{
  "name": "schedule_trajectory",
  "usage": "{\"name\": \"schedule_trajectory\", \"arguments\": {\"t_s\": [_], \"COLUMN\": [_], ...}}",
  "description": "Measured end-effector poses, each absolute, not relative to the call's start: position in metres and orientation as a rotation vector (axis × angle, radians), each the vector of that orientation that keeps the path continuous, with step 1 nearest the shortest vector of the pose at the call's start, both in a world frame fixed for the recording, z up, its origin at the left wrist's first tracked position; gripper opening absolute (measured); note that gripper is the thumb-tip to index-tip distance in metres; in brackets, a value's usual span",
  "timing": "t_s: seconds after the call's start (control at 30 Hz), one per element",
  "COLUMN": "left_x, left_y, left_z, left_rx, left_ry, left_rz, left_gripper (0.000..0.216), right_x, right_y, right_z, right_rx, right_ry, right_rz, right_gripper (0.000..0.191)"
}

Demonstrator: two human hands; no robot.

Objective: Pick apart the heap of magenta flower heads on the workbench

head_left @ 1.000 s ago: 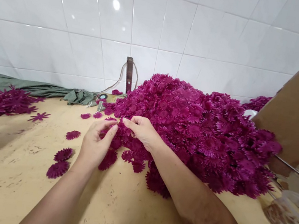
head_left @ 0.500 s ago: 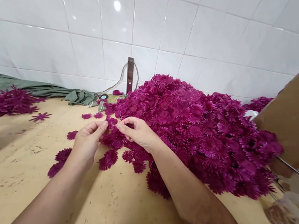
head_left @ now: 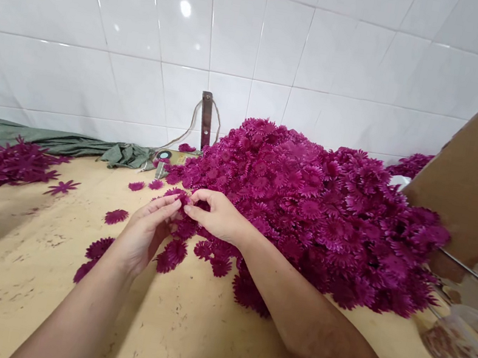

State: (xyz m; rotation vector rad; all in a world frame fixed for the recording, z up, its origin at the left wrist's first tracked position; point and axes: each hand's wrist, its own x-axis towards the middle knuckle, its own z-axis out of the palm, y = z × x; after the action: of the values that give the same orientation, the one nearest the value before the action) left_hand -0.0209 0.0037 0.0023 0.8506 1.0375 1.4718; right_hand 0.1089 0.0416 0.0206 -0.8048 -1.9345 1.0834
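A small magenta flower (head_left: pixel 184 198) sits at your fingertips, by the left edge of the flower heap (head_left: pixel 308 206), with your left hand (head_left: pixel 147 231) and right hand (head_left: pixel 219 217) each pinching it narrowly (your fingers partly hide it). Loose flowers (head_left: pixel 116 216) dot the tabletop (head_left: pixel 180 329) to the left; a clear tub (head_left: pixel 463 351) stands near right, and the tiled wall (head_left: pixel 282 38) rises at the far side.

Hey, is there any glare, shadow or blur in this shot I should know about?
Head view: bright glare spots on the upper left of the tiled wall; head view: a soft shadow on the table beside the left forearm; head view: purple petals where the left hand and right hand meet look too small and soft to tell apart.
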Motion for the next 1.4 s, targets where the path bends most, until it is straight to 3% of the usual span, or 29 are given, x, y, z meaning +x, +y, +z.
{"name": "schedule_trajectory", "arguments": {"t_s": [0.37,0.7,0.97,1.2,1.4], "left_x": [-0.022,-0.021,-0.032,-0.031,-0.021], "left_y": [0.005,0.007,0.013,0.014,0.006], "left_z": [0.003,-0.002,-0.006,-0.011,-0.006], "left_rx": [0.920,0.847,0.953,1.229,1.349], "left_ry": [1.119,1.065,1.181,1.528,1.602], "left_rz": [1.570,1.560,1.629,1.771,1.697], "left_gripper": [0.041,0.048,0.045,0.037,0.030], "right_x": [0.114,0.108,0.119,0.111,0.106], "right_y": [0.037,0.039,0.053,0.046,0.054], "right_z": [0.023,0.022,0.022,0.029,0.013], "right_rx": [-0.824,-0.781,-1.081,-1.090,-1.080], "right_ry": [-1.977,-1.853,-1.567,-1.468,-1.598], "right_rz": [1.079,1.078,1.058,1.314,1.189], "right_gripper": [0.027,0.006,0.014,0.017,0.011]}}
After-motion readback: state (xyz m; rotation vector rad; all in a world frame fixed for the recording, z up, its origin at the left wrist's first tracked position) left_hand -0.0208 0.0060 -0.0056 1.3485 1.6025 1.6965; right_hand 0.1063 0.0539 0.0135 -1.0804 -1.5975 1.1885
